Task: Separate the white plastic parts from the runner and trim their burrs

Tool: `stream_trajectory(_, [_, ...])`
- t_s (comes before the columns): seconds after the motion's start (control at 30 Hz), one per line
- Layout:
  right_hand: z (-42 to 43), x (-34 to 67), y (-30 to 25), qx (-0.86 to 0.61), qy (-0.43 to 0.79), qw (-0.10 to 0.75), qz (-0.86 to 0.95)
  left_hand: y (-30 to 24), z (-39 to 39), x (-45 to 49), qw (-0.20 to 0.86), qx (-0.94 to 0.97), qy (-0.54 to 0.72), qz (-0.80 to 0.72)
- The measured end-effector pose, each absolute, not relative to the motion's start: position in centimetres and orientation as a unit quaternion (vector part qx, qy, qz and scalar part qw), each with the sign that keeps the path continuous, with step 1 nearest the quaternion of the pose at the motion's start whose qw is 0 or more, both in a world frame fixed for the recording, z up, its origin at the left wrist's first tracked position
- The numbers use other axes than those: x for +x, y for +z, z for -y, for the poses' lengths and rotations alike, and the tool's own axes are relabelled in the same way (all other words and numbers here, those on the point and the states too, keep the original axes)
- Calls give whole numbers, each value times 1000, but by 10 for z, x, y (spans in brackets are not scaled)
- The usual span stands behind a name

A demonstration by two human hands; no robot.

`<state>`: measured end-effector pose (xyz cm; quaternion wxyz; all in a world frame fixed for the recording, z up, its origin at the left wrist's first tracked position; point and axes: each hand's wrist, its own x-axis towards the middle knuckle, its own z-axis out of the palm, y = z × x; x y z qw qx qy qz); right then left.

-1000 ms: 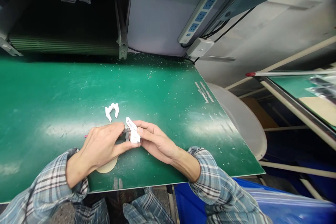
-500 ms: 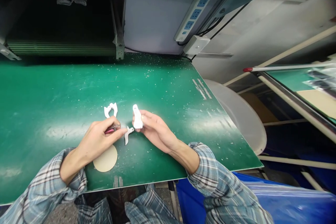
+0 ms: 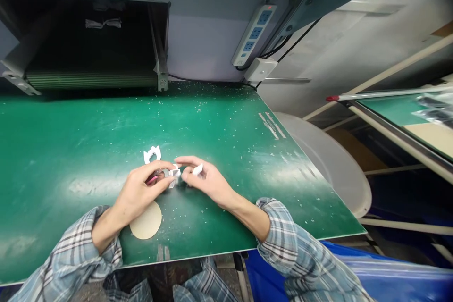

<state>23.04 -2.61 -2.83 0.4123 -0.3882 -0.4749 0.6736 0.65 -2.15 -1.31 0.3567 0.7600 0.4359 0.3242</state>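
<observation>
My left hand point(image 3: 139, 188) is curled around a small tool with a pink handle point(image 3: 153, 180), its tip at a small white plastic piece point(image 3: 174, 172) on the green bench point(image 3: 71, 151). My right hand point(image 3: 201, 179) pinches that same piece with thumb and forefinger and keeps a larger white plastic part point(image 3: 197, 169) tucked in its fingers. A white claw-shaped offcut point(image 3: 152, 154) lies just beyond my left hand. Both forearms wear plaid sleeves.
A beige round disc point(image 3: 146, 222) lies on the bench under my left wrist. White shavings dot the bench. A power strip point(image 3: 253, 35) hangs on the back wall. A pale round tub point(image 3: 329, 160) and a blue bin point(image 3: 339, 269) stand to the right.
My right hand has come back down and left to meet my left hand at the small white piece; the larger white part it held upright is now tucked low in its fingers.
</observation>
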Motion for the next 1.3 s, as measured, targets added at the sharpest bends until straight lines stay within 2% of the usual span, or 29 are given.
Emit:
stream_trajectory(0.07, [31,228,-30,-381,652,377,536,-10,23,7,392,742,356,-411])
stream_trajectory(0.17, [38,224,-29,-378,589,404,589,-10,30,9,380,759,359,-387])
stream_trajectory(0.33, [38,225,-26,-359,418,475,686,-15,38,8,235,817,345,-397])
stream_trajectory(0.5, [38,228,-28,-356,332,477,732,-20,39,11,160,868,289,-370])
stream_trajectory(1.03, [43,226,-28,-357,295,489,739,-21,39,14,269,851,271,-360])
stream_trajectory(1.3, [44,226,-27,-372,275,479,746,-20,40,14,255,856,259,-367])
